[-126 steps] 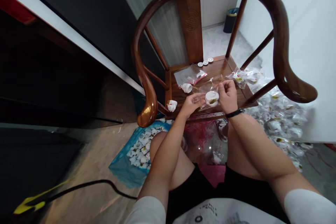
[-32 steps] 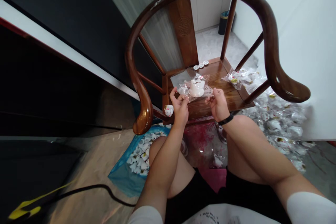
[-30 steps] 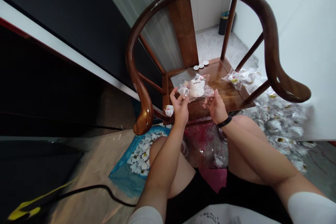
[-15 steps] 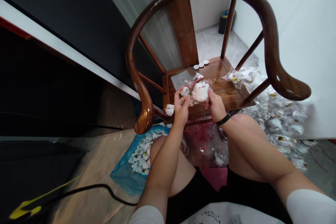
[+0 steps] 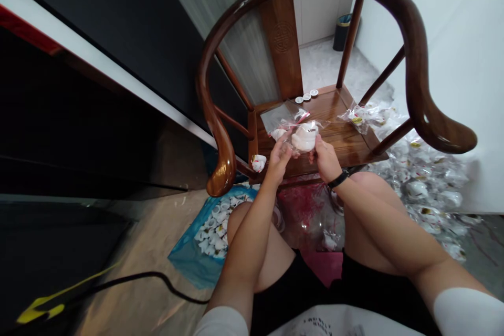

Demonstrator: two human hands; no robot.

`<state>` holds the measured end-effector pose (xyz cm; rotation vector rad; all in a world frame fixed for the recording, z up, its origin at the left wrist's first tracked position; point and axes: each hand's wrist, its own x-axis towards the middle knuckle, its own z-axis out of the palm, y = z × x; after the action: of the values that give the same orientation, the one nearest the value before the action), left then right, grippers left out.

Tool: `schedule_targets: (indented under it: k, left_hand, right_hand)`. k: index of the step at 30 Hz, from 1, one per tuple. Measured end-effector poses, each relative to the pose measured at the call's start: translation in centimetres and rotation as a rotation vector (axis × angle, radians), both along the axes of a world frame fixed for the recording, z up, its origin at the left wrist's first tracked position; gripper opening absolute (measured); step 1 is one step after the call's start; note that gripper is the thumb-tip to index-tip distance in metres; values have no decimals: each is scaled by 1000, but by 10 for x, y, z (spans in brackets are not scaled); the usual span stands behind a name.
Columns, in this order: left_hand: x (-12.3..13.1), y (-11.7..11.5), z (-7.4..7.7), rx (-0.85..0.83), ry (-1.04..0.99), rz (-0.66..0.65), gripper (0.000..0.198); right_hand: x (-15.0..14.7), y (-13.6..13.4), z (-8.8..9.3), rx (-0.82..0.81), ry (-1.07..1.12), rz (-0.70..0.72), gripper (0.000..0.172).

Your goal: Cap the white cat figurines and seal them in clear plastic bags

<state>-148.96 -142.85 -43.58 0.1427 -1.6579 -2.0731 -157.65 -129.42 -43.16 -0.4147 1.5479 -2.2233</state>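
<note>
Left hand (image 5: 279,161), right hand (image 5: 326,160) both tightly pinching clear plastic bag (image 5: 292,128) around white ceramic piece (image 5: 304,137); dark wooden chair seat (image 5: 338,115) below, bagged pieces (image 5: 427,189) heaped on floor (image 5: 482,252).

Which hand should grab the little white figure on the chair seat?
Probably the left hand, which is closest to the white figure; the right hand is farther away, beyond the plastic bag.
</note>
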Motion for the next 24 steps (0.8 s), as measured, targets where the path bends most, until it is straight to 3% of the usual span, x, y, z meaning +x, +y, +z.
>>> schedule_targets:
  k: [10,17,24]
  left_hand:
    - [-7,10,-8,205,8,20,71]
    - [-8,11,3,393,-79,91,55]
    - [-2,5,8,469,-42,142,42]
  right_hand:
    - [3,0,-2,2,36,87,74]
    - [-2,-2,-6,-41,-101,168,63]
    - [-3,2,0,-52,-111,106,58]
